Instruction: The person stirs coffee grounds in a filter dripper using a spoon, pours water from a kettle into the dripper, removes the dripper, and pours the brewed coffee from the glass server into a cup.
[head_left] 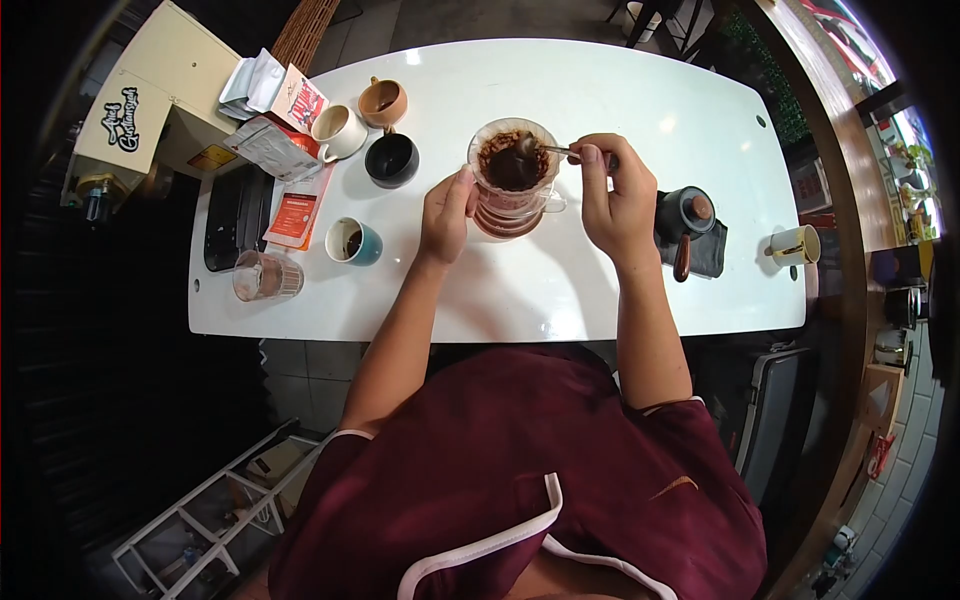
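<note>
Dark wet coffee grounds [510, 166] line the inside of a clear coffee dripper [512, 128], which sits on top of a glass server [507, 224] on the white table. My left hand [446, 217] is closed against the dripper's left side, its thumb near the rim and its other fingers partly hidden. From the right, my right hand [617, 190] pinches the handle of a metal spoon [560, 150]. The spoon's bowl dips into the grounds. Beside my right hand stands a dark kettle [686, 212] with a wooden knob and handle, resting on a dark cloth or mat.
Left of the dripper are a black cup [392, 160], a white mug [339, 132], a brown cup [382, 102], a blue cup [354, 242] and a clear glass [268, 275]. Coffee bags [275, 148] stand by a cream machine [150, 95]. A yellow-white mug [794, 245] lies far right.
</note>
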